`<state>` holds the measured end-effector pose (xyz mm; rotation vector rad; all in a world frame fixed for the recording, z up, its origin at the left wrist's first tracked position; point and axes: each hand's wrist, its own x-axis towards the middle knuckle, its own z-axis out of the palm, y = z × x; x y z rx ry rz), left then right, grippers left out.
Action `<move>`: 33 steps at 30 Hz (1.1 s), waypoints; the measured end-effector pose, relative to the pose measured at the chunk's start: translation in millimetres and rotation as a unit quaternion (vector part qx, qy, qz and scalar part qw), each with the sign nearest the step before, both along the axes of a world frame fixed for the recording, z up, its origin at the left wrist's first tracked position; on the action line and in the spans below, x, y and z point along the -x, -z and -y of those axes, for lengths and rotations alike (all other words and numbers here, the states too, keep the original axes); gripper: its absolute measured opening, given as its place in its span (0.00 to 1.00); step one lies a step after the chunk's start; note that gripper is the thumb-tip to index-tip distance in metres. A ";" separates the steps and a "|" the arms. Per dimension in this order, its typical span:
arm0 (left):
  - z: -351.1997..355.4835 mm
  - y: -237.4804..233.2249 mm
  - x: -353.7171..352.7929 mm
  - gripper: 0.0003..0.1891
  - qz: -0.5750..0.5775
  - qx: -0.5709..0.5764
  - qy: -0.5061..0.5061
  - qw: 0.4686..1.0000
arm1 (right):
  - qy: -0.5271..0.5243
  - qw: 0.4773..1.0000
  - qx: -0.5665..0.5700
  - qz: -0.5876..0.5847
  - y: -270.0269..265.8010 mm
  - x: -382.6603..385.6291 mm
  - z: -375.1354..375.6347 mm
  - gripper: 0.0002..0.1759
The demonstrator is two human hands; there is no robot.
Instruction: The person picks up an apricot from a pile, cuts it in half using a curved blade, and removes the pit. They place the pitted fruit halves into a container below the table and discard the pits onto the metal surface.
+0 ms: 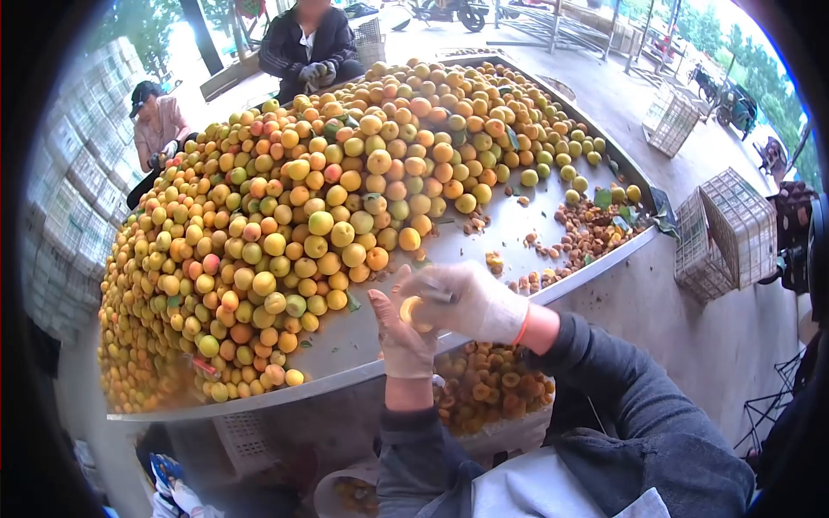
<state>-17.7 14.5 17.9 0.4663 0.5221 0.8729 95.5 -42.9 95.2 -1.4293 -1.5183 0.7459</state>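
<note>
Both my hands wear pale gloves and meet over the near edge of a metal table [345, 350]. My left hand [404, 341] is upright, its fingers closed round a cut yellow-orange fruit [413, 312]. Reaching in from the right, my right hand [475, 302] holds a small tool [438, 292] against the fruit; the tool's tip cannot be made out. A large heap of whole yellow-orange fruit [285, 233] lies beyond and to the left. Below my hands, a container of cut fruit halves [496, 384] sits under the table edge.
Pits and scraps [587, 229] lie on the table's right part. A person [311, 52] sits behind the heap, another [155, 129] at its left. White crates [725, 233] stand at the right. Gloved hands [173, 483] show at lower left, near a bucket [332, 496].
</note>
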 end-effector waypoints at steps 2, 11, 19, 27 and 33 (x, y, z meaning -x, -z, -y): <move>-1.6 0.1 -6.4 0.37 0.018 0.052 -0.018 0.998 | 0.029 0.995 0.031 0.087 21.3 0.6 0.8 0.16; -25.9 82.2 -9.7 0.27 -0.197 -0.091 0.060 0.974 | 0.042 0.962 0.062 0.263 43.1 -20.4 8.3 0.15; -0.5 21.2 -35.8 0.23 -0.057 0.027 -0.040 0.997 | 0.066 0.989 -0.068 0.117 86.7 -50.8 8.2 0.14; 6.3 44.8 -32.9 0.24 -0.377 -0.354 0.036 0.855 | 0.043 0.984 0.013 0.174 87.9 -52.6 9.1 0.09; 18.1 29.2 -42.1 0.25 -0.117 -0.088 -0.008 0.989 | 0.131 0.976 0.030 0.170 83.3 -63.4 10.8 0.08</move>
